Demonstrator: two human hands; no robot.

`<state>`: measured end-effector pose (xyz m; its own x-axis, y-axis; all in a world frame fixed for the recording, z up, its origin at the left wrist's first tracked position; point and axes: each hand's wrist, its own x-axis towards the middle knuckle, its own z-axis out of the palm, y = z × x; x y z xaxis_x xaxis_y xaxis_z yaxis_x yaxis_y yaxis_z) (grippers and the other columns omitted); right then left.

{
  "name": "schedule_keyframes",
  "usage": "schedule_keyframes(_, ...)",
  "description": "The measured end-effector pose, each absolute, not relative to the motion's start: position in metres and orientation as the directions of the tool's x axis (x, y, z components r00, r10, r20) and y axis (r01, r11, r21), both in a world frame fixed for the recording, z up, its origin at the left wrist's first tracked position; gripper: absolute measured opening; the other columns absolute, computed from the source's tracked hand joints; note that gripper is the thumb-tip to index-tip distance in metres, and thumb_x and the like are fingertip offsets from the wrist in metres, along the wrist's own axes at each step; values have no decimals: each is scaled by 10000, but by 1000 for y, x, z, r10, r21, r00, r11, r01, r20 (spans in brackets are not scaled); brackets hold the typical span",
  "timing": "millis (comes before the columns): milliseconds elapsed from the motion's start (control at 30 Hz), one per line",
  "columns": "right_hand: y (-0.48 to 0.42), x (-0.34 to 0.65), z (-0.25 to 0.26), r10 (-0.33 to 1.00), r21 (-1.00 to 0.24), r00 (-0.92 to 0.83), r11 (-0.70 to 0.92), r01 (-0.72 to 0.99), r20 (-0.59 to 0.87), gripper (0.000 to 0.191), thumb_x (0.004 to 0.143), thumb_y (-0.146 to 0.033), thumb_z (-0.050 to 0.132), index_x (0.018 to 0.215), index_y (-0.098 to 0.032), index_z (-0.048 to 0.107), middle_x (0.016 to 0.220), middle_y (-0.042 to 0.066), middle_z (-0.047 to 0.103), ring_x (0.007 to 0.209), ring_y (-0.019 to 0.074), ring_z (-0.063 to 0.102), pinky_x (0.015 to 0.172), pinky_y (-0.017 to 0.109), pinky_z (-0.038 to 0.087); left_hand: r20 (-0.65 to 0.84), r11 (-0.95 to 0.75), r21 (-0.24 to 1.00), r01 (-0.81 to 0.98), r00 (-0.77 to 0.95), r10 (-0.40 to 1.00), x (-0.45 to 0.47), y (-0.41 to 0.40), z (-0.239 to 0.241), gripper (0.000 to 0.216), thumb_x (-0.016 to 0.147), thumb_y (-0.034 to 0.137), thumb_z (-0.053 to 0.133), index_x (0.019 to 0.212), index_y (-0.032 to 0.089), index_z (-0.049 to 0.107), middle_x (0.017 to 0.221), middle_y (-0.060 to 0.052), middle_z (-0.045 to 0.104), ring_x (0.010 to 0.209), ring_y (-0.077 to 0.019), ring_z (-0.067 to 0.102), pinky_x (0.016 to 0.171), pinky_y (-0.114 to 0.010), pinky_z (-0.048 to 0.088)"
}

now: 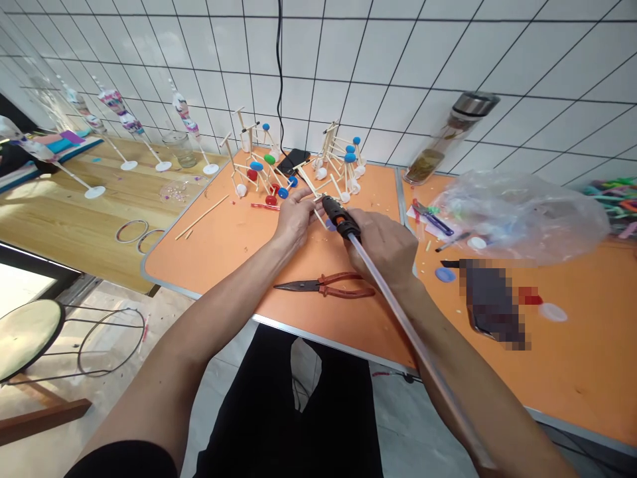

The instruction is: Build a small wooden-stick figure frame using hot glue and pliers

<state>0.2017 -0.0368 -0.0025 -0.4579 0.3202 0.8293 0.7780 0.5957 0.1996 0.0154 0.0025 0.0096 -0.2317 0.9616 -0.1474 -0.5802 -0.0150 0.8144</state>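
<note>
My right hand [385, 242] is closed around a black hot glue gun [337, 216], and a long clear glue stick [398, 309] runs out of its back toward me. My left hand [295, 219] pinches a small wooden-stick frame [309, 180] close to the gun's front end; the nozzle itself is hard to make out. A purple bottle cap [330, 226] shows just below the frame, partly hidden by the gun. Red-handled long-nose pliers [321, 285] lie on the orange table [209, 249] between my forearms. Loose thin sticks [202, 218] lie left of my left hand.
Stick models with coloured bottle-cap wheels [256, 166] stand at the back, another group [343, 156] beside them. To the right are a glass bottle [450, 136], a plastic bag [522, 216], cutters [432, 218] and a pixelated dark object [492, 299]. Decorated stands [186, 123] occupy the wooden table.
</note>
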Motion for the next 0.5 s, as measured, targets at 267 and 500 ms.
schedule_keyframes(267, -42, 195, -2, 221, 309, -516, 587, 748, 828, 360, 1115, -248, 579, 1420, -126, 727, 1035, 116, 850, 820, 215, 698, 716, 378, 402, -13, -114, 828, -549, -222, 975, 25, -4, 4, 310, 807, 8, 733, 1072, 167, 714, 766, 23, 782, 651, -110, 689, 675, -214, 525)
schedule_keyframes(500, -41, 191, -5, 232, 293, -512, 599, 745, 827, 360, 1077, -200, 628, 1412, -115, 729, 1077, 105, 868, 837, 205, 727, 729, 376, 442, -70, -73, 813, -578, -221, 973, 27, -9, 8, 361, 807, 52, 790, 1138, 170, 704, 841, -17, 828, 706, -137, 734, 679, -228, 497)
